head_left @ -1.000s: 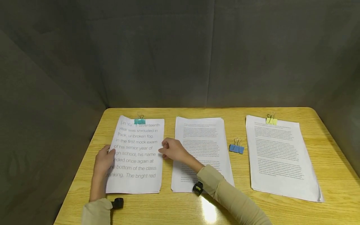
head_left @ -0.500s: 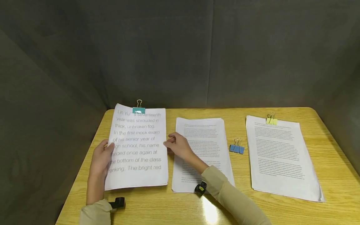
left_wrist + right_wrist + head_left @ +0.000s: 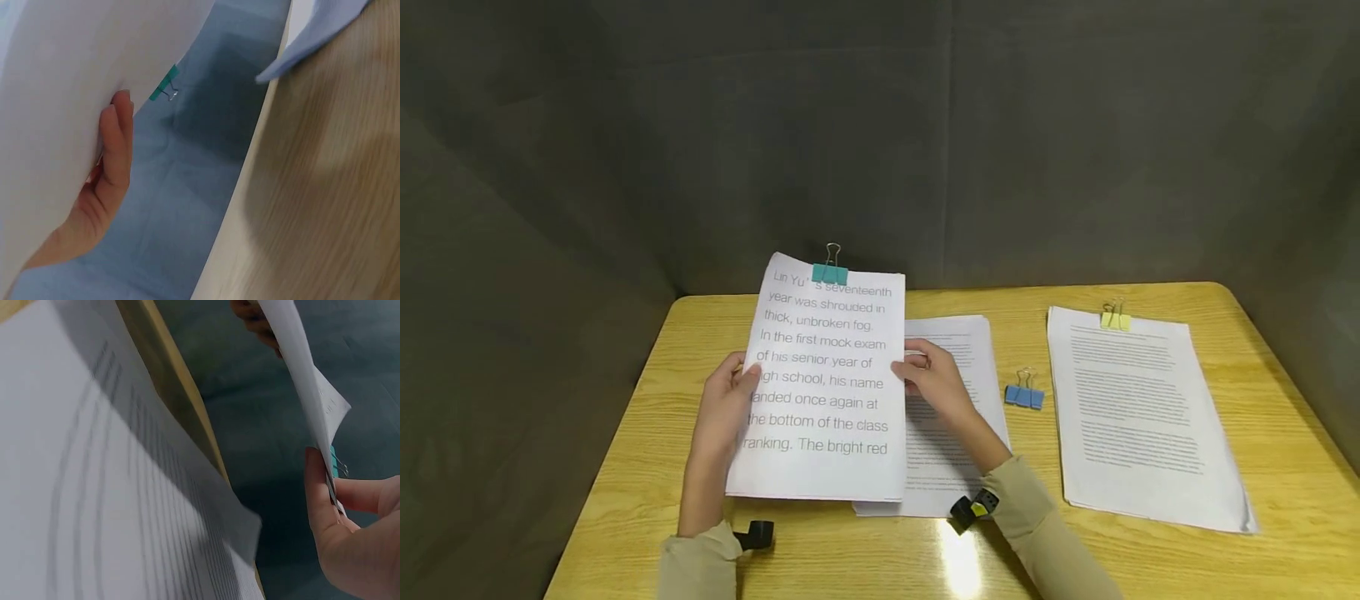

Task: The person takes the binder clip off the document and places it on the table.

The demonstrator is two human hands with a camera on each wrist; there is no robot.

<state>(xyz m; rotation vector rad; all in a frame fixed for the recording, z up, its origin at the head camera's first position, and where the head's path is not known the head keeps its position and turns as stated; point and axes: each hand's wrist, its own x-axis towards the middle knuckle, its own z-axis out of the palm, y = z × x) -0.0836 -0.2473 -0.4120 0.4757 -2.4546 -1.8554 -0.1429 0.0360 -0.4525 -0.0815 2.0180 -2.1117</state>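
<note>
A stack of large-print paper sheets (image 3: 820, 375) is held up off the table, with a teal binder clip (image 3: 830, 273) on its top edge. My left hand (image 3: 722, 408) grips the stack's left edge, thumb on the printed face and fingers behind. On the opposite edge, my right hand (image 3: 940, 383) pinches the sheets between thumb and fingers. In the right wrist view the paper (image 3: 306, 381) stands edge-on in that pinch. Behind the sheets, fingers of the left hand (image 3: 106, 181) show in the left wrist view. The raised stack partly covers a second, small-print stack (image 3: 955, 450) lying on the table.
A blue binder clip (image 3: 1024, 396) lies on the wooden table (image 3: 820, 550) right of the middle stack. Farther right rests another printed stack (image 3: 1135, 417) with a yellow binder clip (image 3: 1116, 318) at its top. A dark cloth (image 3: 865, 133) hangs behind the table.
The teal-clipped stack has come up off the table and moved right, now overlapping the middle stack. Both hands travelled with it. The right hand has taken hold of its right edge.
</note>
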